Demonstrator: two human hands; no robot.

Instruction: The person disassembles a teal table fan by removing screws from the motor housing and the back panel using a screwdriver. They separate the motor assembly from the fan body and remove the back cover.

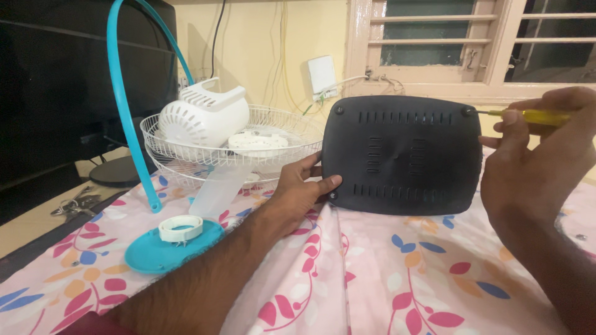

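I see a black plastic base (pixel 402 155) standing up on its edge in the middle of the frame, its flat bottom with slots facing me. It rests on a cloth with pink and blue leaves (pixel 397 273).

My left hand (pixel 301 189) comes in from the lower left. It grips the left edge of the black base, thumb on the front near the lower left corner, and the other fingers go behind it.

My right hand (pixel 534 155) is at the right side of the frame. It is closed around a yellow screwdriver (pixel 528 115). The thin tip points left and meets the screw hole at the top right corner of the base. I think the tip sits in the screw, but it is too small to be sure.

In the upper left, a white wire fan guard (pixel 186 149) lies like a bowl. A white motor cover (pixel 205 115) and a white round part (pixel 257 142) sit inside it. A blue ring (pixel 124 105) leans there. Below it a blue round cap (pixel 167 251) holds a white ring (pixel 180 227). Keys (pixel 74 203) lie at the far left.
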